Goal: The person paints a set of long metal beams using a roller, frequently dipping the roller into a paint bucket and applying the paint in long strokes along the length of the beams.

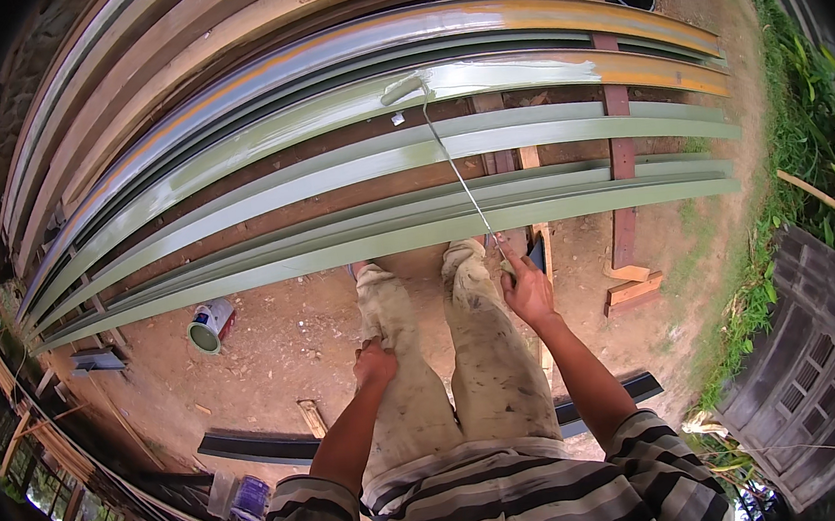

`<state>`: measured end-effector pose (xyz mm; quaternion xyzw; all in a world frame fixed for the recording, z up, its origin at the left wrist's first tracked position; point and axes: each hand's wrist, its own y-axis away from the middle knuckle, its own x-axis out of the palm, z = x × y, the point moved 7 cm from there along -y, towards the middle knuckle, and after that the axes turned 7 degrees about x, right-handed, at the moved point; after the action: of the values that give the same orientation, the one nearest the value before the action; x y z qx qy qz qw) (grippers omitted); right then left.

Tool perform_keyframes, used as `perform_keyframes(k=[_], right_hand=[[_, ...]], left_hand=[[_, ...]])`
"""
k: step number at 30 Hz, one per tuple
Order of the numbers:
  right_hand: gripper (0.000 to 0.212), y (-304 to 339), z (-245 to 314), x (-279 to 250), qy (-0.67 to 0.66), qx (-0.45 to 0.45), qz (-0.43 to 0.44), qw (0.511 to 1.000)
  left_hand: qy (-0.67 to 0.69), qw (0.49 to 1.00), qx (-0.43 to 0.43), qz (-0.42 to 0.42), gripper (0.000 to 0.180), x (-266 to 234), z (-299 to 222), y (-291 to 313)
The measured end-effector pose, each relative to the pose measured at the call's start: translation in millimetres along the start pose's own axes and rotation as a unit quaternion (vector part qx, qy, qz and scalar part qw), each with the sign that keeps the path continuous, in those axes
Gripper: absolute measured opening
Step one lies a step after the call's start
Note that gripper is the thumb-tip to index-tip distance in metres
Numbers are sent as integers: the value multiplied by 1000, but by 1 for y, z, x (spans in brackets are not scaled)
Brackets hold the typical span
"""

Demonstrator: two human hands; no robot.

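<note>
Item one: my right hand [529, 290], fingers wrapped tight round the handle of a long thin-shafted metal paint roller [460, 181], whose pale sleeve rests at twelve o'clock on a long steel channel beam, orange with a wet grey-green coat [520, 75].

Item two: my left hand [375, 363], curled loosely against the thigh of my paint-stained beige trousers [482, 355], holding nothing.

Item three: further grey-green painted steel beams [434, 224] lying parallel, nearer my feet.

Item four: an open paint tin with white rim [207, 329], on bare dirt at nine o'clock.

Risks, as I judge them: the slender shaft could flex at this reach, so the sleeve skids off the beam edge and drips; stepping forward could brush my trousers against wet beams; the tin sits where a foot could tip it.
</note>
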<state>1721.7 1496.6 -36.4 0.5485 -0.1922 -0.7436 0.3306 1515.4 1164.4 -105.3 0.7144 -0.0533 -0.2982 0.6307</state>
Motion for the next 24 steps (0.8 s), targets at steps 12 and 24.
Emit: perform_keyframes(k=[12, 24], right_hand=[[49, 25, 11, -61, -199, 58, 10, 978], [43, -23, -128, -219, -15, 90, -64, 994]], left_hand=[[-28, 999, 4, 14, 50, 4, -7, -5], [-65, 998, 4, 24, 54, 6, -25, -6]])
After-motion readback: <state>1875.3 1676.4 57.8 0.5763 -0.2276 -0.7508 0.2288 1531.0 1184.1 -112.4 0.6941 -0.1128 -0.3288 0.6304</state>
